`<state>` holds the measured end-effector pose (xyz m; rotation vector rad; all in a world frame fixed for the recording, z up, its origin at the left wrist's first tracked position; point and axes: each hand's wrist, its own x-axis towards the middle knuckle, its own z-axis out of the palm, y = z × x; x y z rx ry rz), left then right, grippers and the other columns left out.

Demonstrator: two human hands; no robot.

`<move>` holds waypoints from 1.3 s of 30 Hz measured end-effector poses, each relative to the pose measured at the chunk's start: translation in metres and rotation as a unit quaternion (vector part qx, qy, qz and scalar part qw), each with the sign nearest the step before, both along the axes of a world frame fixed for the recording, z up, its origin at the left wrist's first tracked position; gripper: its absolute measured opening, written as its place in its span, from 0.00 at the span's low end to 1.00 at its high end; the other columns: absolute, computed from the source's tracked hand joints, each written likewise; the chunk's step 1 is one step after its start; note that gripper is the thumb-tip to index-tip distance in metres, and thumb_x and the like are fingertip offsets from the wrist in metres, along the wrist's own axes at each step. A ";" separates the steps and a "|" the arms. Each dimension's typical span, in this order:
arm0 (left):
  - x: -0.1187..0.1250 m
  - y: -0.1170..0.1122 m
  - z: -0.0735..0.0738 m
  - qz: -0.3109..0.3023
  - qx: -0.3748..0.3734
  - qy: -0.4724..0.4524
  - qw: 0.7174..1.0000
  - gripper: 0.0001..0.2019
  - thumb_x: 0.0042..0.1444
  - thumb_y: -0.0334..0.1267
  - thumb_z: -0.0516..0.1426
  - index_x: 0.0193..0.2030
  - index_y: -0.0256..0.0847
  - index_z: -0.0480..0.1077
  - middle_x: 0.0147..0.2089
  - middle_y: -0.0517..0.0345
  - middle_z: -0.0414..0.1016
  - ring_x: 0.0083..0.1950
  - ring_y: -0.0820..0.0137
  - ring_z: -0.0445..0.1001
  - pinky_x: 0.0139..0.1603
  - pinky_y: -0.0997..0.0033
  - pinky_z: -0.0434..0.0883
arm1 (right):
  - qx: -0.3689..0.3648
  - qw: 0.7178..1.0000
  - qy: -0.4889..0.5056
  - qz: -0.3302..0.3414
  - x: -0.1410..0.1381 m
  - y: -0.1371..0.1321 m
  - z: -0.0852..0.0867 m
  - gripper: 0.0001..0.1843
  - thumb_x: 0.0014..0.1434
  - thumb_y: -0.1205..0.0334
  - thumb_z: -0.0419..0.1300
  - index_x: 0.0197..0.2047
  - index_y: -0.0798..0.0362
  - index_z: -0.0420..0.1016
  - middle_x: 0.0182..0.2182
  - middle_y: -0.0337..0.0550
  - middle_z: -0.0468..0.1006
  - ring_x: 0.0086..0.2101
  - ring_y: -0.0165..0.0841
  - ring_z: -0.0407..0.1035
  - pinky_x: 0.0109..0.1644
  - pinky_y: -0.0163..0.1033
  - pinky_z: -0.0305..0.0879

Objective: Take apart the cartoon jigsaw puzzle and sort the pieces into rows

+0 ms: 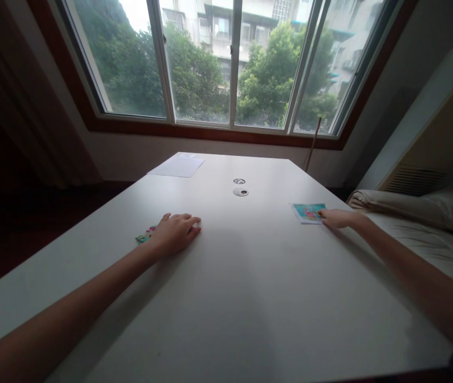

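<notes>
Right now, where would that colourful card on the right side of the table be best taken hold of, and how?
Probably by its right edge, coming from the right, with thumb and fingertips pinching it. The colourful card looks thin and lies low on the white table, so its edges offer the likeliest grip, and the right hand is at that edge.

On the surface (234,319), a sheet (178,167) lies at the far-left corner, one disc (239,181) behind another disc (237,193) near the far edge's middle, a card (305,212) toward the right edge, a partly hidden item (143,238) toward the left.
</notes>
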<state>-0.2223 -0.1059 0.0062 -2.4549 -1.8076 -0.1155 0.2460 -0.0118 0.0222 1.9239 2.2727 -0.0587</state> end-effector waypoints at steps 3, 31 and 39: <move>-0.008 -0.008 0.004 -0.008 0.023 0.006 1.000 0.20 0.57 0.47 0.41 0.47 0.46 0.68 0.47 0.52 0.71 0.47 0.60 0.68 0.51 0.57 0.56 | -0.042 0.997 0.011 0.059 -0.031 -0.009 -0.001 0.25 0.53 0.53 0.54 0.53 0.53 0.66 0.40 0.54 0.72 0.36 0.40 0.69 0.42 0.41 0.63; -0.014 -0.011 0.012 0.075 0.067 -0.036 0.994 0.20 0.53 0.51 0.47 0.47 0.43 0.67 0.48 0.49 0.70 0.49 0.57 0.66 0.49 0.59 0.57 | 0.042 0.949 0.208 0.233 -0.373 0.004 -0.005 0.25 0.55 0.41 0.46 0.54 0.37 0.61 0.50 0.46 0.60 0.50 0.44 0.54 0.50 0.50 0.52; -0.016 -0.019 0.008 0.082 0.100 -0.050 0.990 0.22 0.53 0.51 0.48 0.49 0.42 0.67 0.54 0.48 0.66 0.53 0.54 0.64 0.52 0.53 0.57 | 0.070 0.940 0.225 0.246 -0.334 -0.010 0.011 0.25 0.58 0.45 0.44 0.56 0.42 0.59 0.52 0.47 0.59 0.52 0.44 0.52 0.51 0.49 0.51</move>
